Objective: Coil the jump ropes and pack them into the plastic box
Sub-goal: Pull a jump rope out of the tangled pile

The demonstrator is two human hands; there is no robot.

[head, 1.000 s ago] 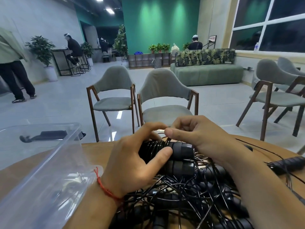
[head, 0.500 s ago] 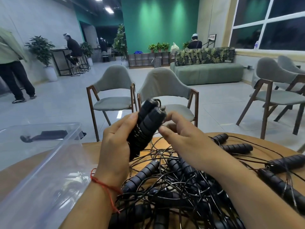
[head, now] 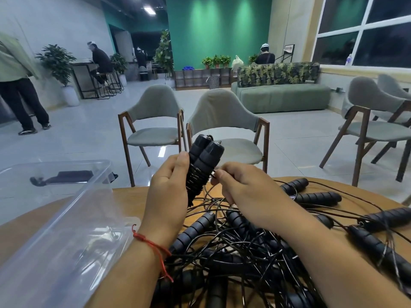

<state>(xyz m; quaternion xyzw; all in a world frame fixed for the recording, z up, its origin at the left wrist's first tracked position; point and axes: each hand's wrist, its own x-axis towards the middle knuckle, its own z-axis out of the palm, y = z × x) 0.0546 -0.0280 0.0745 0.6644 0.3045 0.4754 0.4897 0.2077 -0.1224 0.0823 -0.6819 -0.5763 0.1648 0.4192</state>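
Black cord (head: 213, 174) pinched in the right hand (head: 244, 192) may snag the tangle (head: 244, 252), loosening the bundle (head: 201, 165) the left hand (head: 169, 192) grips.

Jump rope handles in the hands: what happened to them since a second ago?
The left hand lifted the two wrapped handles up off the pile of ropes and holds them in the air. The right hand came up too and pinches the cord beside them. The plastic box stayed put.

Black jump ropes (head: 244, 247); clear plastic box (head: 55, 230)
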